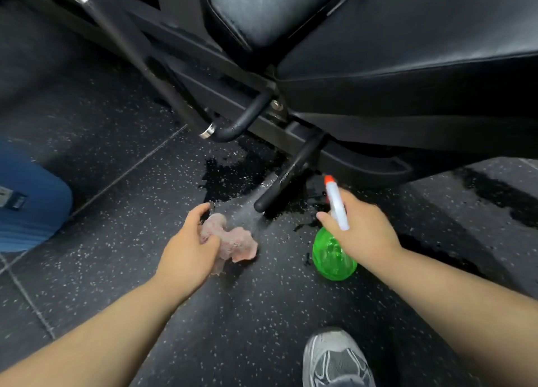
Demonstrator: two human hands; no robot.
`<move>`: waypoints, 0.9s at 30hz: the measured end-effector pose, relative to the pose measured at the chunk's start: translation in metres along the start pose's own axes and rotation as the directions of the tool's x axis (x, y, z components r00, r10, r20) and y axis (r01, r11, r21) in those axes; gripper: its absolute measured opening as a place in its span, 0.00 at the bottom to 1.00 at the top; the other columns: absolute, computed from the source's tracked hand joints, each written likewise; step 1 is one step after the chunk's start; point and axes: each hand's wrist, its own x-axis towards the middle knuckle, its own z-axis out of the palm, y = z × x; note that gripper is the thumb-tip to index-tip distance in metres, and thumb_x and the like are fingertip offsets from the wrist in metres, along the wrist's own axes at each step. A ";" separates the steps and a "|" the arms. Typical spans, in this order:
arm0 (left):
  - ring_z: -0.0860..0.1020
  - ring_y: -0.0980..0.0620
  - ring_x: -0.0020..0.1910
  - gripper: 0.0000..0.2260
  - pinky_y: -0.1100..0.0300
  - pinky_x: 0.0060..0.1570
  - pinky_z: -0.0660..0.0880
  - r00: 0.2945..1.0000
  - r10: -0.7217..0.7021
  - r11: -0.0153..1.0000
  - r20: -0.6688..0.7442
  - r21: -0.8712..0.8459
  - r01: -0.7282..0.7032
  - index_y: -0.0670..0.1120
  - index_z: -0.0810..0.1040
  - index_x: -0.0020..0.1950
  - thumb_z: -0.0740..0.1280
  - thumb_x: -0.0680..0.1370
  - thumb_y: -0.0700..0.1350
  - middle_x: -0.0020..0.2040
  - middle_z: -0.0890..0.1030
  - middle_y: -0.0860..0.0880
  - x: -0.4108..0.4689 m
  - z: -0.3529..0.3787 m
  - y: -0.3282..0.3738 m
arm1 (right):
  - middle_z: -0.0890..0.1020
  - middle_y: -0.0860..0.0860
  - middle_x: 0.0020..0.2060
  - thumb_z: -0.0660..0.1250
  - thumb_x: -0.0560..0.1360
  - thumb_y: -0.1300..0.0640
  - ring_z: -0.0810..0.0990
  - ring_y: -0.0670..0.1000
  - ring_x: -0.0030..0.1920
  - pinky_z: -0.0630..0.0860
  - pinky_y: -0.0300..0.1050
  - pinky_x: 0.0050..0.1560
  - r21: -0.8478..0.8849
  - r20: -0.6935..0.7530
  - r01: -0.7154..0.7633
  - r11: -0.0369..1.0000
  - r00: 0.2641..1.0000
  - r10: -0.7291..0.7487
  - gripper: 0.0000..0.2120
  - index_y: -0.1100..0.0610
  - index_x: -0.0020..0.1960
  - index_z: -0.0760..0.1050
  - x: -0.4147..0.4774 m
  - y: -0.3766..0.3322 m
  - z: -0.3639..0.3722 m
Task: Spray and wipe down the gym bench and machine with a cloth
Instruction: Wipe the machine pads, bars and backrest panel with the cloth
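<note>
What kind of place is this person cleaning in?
Most likely a gym: a black padded bench on a dark machine frame, a grip-covered handle bar, and speckled floor tiles. The left hand holds a cloth, the right hand a spray bottle.

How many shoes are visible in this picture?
1. The grey mesh sneaker stands at the bottom edge, on the speckled black rubber floor. The other shoe may be outside the frame.
</note>
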 end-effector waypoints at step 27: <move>0.80 0.45 0.43 0.14 0.55 0.43 0.74 0.961 0.148 0.761 0.235 -0.647 0.041 0.45 0.82 0.55 0.63 0.75 0.33 0.47 0.85 0.42 -0.002 0.029 0.075 | 0.81 0.55 0.55 0.64 0.81 0.54 0.81 0.51 0.49 0.80 0.42 0.50 0.831 0.522 -0.504 0.233 0.853 -0.017 0.11 0.55 0.61 0.74 0.002 -0.044 0.014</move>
